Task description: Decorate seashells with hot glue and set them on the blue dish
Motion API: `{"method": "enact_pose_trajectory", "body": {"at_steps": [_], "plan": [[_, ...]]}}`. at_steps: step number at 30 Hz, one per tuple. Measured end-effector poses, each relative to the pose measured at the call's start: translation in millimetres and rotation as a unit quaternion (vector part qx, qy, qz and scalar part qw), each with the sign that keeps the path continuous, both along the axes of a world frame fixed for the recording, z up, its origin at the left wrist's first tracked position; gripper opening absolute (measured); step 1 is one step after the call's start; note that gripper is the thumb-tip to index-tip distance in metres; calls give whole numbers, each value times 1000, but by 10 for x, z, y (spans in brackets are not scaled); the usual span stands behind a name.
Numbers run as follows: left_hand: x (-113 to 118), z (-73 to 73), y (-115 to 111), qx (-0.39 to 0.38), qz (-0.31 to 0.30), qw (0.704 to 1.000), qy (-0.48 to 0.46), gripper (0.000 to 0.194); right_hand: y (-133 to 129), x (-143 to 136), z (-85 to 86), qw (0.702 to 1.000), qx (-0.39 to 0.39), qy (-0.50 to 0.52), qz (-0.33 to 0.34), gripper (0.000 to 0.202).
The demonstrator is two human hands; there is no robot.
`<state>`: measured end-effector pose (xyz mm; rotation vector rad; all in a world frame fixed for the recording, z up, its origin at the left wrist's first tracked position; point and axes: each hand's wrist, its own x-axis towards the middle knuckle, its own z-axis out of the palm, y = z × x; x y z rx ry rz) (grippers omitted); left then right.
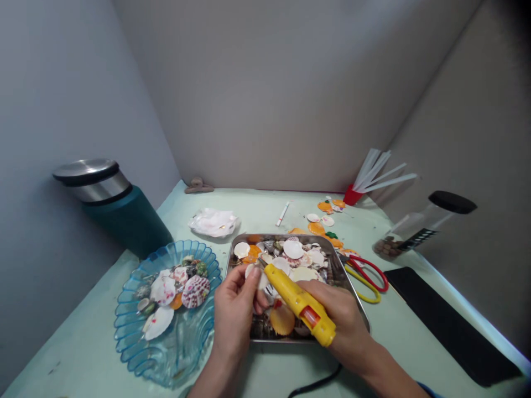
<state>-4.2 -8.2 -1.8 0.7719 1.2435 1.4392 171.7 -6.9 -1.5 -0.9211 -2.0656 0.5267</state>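
Observation:
My right hand [340, 312] is wrapped round a yellow hot glue gun [301, 298], its nozzle pointing up and left. The nozzle tip is close to the fingers of my left hand [237, 298], which pinch a small white seashell [250, 270]; whether the two touch I cannot tell. Both hands are over a metal tray [365, 318] filled with mixed seashells, among them an orange scallop shell [282, 320] and a white scallop shell [293, 249]. Left of my hands lies a blue shell-shaped plate [174, 354] bearing a cluster of shells, some with pink spots [163, 289].
A teal bottle [124, 215] leans at the left behind the plate. White plastic wrap [214, 222] and a white stick [282, 214] lie behind the tray. At right are scissors [367, 279], a black slab [448, 326], a clear jar [418, 229] and a red cup [353, 195] of glue sticks.

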Motion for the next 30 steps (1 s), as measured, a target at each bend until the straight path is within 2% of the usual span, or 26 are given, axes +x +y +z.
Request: {"method": "enact_pose_trajectory", "body": {"at_steps": [8,22,30], "plan": [[-7,-7,6,2,4,1000,0,29,5,3,19,1000,-1,4,7,14],[0,10,4,-3,20,999,-27,37,1,-5,60,999,29,-19,-2,15],[2,-3,7,19,42,998,-39,32,-1,-1,48,1000,15,-17,-13,13]]}}
